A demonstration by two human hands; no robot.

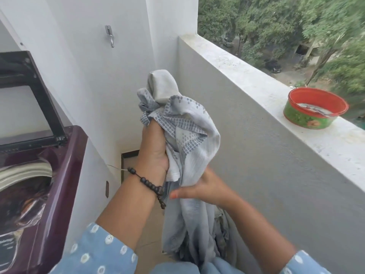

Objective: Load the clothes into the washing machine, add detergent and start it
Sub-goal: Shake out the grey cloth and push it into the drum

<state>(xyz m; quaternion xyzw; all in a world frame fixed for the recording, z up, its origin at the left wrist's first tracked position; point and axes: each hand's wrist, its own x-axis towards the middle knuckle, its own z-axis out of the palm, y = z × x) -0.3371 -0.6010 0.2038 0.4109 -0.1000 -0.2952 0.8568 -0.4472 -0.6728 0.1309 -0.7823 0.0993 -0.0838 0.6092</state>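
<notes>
Both hands hold a grey patterned garment [189,123] beside the open washing machine [49,175]: left hand [154,155] grip clamped on its bunched top, right hand [199,187] grip clamped lower down.

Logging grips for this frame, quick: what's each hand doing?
Left hand: grips the bunched top of the grey cloth.
Right hand: grips the same cloth lower down.

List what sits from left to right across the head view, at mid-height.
Washing machine with its lid raised → left hand gripping the grey cloth → right hand holding the same cloth lower down → balcony parapet wall → red-rimmed green bowl on the ledge.
</notes>
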